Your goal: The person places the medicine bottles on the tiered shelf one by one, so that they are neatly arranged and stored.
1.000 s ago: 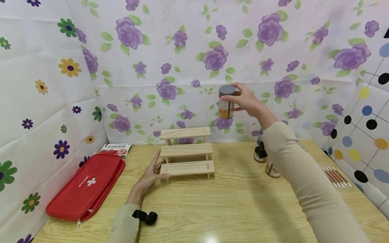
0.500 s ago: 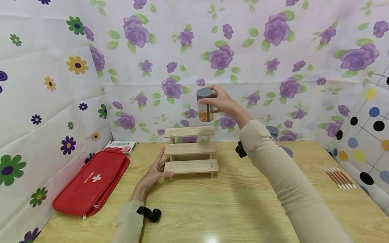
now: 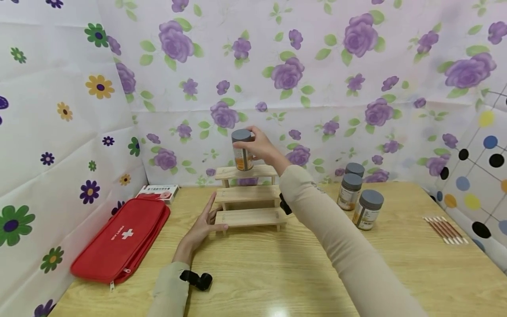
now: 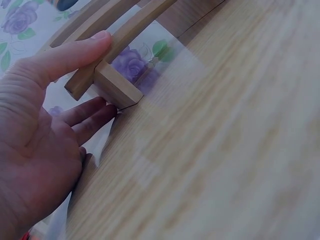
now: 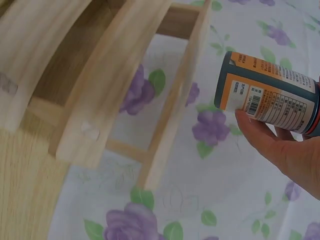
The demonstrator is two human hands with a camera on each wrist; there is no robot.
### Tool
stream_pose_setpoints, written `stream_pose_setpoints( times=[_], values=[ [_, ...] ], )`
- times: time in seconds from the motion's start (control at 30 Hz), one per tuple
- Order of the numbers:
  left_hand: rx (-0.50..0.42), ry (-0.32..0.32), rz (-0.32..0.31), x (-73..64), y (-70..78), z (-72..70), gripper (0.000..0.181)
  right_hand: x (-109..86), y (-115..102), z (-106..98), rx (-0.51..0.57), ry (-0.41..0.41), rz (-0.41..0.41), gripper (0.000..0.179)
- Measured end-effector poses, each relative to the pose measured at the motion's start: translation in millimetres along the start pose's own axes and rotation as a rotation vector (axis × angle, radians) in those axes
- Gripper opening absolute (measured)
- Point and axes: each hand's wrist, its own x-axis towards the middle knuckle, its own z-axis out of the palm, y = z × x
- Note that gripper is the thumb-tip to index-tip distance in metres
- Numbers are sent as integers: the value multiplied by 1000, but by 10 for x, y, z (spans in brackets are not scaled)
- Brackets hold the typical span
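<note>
Since the earlier frame, your right hand [image 3: 261, 145] has moved to the left and lower, bringing the grey-lidded jar [image 3: 241, 160] with it. You grip this jar upright between thumb and fingers, and it is now just above the top tier of the wooden shelf [image 3: 249, 193], which stands near the far edge of the worktop [image 3: 245, 273]; the right wrist view shows a gap between them. Your left hand [image 3: 200, 230] has its fingers spread, touching the left end of the shelf, with the thumb on the lowest tier. Three similar jars [image 3: 367, 210] stand between the shelf and the cotton swabs [image 3: 445, 230] near the right edge. Near the left edge lies the red first-aid pouch [image 3: 115, 246], and a white box [image 3: 160, 192] is at the far left corner.
</note>
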Motion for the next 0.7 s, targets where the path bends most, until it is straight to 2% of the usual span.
stream_pose_setpoints(
  times=[0.1, 0.33, 0.47, 0.7],
  values=[
    [-5, 7, -2, -12, 8, 11, 110, 20, 12, 136, -5, 8, -15, 65],
    [-20, -2, 5, -13, 21, 35, 110, 48, 91, 381, -132, 42, -55, 70],
    [-26, -11, 8, 6, 10, 44, 110, 69, 130, 453, -122, 66, -58, 69],
    [-33, 12, 8, -12, 7, 2, 110, 119, 136, 525, -100, 80, -68, 66]
  ],
)
